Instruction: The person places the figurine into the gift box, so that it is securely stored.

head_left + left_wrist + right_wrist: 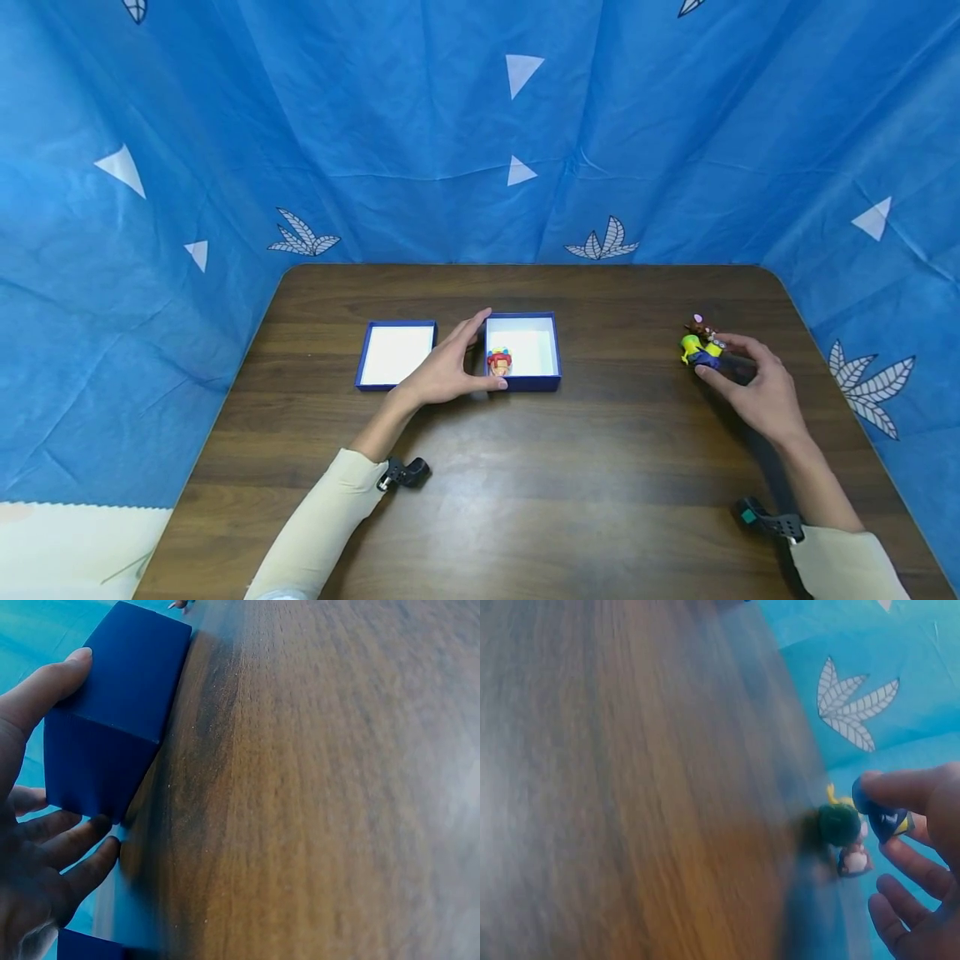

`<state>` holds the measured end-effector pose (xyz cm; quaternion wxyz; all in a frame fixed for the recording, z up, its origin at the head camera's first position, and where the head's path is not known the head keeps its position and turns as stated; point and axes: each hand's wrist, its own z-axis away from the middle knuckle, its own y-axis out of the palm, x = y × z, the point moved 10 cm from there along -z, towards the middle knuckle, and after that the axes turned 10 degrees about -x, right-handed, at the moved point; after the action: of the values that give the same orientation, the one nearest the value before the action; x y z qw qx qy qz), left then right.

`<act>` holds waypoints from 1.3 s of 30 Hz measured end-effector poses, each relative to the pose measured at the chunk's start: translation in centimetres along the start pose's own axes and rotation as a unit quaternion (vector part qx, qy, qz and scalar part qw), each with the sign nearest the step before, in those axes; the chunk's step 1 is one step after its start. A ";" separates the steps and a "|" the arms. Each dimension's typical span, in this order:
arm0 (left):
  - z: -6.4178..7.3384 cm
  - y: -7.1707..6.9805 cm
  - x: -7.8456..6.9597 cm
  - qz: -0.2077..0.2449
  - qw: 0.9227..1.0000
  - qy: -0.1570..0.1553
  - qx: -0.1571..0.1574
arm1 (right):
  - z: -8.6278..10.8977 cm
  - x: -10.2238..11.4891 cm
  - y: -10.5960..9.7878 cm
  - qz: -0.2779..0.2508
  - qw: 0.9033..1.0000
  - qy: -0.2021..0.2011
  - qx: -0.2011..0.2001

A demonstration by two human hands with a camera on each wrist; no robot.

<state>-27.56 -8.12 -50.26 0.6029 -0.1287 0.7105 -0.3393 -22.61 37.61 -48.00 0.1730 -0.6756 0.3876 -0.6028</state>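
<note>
My left hand steadies an uncovered blue box with a white inside. Its thumb presses the front wall, and the other fingers lie along the left side to the back corner. Inside the box, at the front left, lies a small toy figure in red and blue. At the table's right my right hand pinches a yellow and blue minion figure between thumb and fingers. Close beside that one are a green toy figure and a brown toy figure with a pink top.
The box's lid lies inside-up to the left of my left hand. All of this is on a brown wooden table. A blue patterned curtain hangs behind the table and along both sides.
</note>
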 end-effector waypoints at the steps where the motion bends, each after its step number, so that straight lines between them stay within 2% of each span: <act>1: 0.0 0.0 0.0 -0.001 1.000 0.000 -0.001 | 0.0 0.2 0.2 -0.001 1.000 -0.003 0.002; 11: 0.1 -0.1 -0.1 0.000 1.000 -0.001 0.002 | 0.2 2.3 1.4 -0.027 0.998 -0.050 0.001; 21: 0.1 -0.1 -0.1 -0.002 1.000 -0.002 0.004 | 0.4 4.2 2.7 -0.031 0.997 -0.071 0.016; 32: 0.1 -0.1 -0.1 -0.001 1.000 -0.001 0.003 | 0.0 5.8 3.7 -0.046 0.995 -0.080 0.024; 39: 0.1 -0.1 -0.1 0.000 1.000 0.001 0.000 | -0.6 6.5 4.4 -0.046 0.995 -0.073 0.050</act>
<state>-27.45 -8.16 -50.18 0.6024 -0.1282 0.7111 -0.3390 -24.77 30.21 -46.51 0.2059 -0.7256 0.3118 -0.5778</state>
